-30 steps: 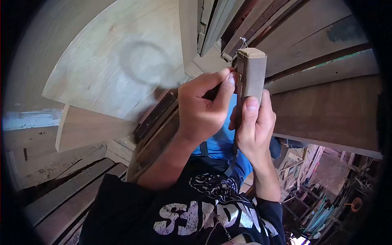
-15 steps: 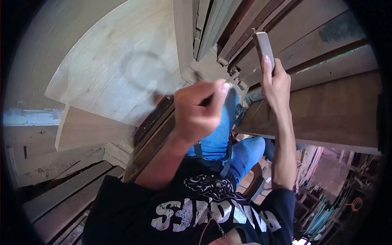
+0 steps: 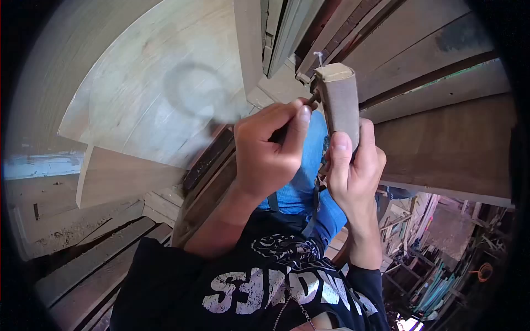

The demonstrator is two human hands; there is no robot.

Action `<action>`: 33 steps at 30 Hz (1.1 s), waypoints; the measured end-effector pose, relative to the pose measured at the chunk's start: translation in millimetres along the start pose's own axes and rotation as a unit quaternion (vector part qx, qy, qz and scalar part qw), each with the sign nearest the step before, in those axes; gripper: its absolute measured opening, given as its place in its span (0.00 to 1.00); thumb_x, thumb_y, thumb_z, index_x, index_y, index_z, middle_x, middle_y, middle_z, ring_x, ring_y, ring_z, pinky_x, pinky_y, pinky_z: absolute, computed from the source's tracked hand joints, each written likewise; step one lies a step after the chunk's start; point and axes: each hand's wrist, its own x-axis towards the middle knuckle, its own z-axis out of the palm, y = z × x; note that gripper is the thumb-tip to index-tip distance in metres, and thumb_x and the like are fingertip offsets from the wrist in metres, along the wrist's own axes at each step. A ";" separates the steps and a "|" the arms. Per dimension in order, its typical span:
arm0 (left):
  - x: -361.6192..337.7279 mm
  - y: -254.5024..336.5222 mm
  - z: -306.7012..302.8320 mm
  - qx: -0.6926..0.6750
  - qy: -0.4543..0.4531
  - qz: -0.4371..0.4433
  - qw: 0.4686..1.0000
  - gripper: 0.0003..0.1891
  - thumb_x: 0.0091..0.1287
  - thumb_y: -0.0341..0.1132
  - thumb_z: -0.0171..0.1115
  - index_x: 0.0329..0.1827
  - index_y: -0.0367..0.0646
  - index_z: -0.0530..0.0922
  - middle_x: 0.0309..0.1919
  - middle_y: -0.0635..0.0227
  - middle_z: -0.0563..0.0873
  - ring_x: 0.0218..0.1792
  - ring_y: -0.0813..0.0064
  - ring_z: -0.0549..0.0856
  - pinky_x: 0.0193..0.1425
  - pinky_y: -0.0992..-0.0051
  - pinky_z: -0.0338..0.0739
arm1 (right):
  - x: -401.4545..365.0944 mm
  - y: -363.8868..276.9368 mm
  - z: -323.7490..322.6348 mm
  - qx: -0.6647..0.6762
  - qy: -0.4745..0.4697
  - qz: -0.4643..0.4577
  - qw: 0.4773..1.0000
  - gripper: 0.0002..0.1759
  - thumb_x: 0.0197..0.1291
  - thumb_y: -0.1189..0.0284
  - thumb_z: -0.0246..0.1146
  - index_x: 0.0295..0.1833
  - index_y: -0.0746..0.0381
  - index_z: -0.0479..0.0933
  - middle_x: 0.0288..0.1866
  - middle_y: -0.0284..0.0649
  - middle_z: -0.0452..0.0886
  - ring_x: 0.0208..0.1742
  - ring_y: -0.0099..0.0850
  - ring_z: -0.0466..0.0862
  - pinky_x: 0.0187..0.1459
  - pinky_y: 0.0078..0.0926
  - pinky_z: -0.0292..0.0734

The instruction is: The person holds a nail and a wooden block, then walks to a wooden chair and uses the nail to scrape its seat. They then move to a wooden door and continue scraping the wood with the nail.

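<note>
Right hand (image 3: 350, 171) clamped around an upright wooden block (image 3: 339, 96), held above the lap. Left hand (image 3: 265, 151) closed on a thin tool (image 3: 312, 102), tip at the block's upper edge. Shaping appears barely begun, though the worked face is hidden.

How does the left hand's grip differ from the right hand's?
The left hand pinches a thin dark tool in curled fingers; the right hand wraps a pale wooden block. The left hand shows its back; the right hand's thumb lies flat up the block. Both are closed and close together.
</note>
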 end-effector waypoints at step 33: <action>0.8 1.4 -4.1 0.011 -0.044 -0.010 0.999 0.05 0.68 0.23 0.60 0.41 0.31 0.84 0.24 0.70 0.84 0.24 0.87 0.77 0.26 0.82 0.68 | -21.3 56.5 -52.4 -0.219 -0.063 0.051 0.972 0.13 0.69 0.67 0.62 0.46 0.67 0.73 0.22 0.52 0.79 0.22 0.47 0.84 0.24 0.39 0.75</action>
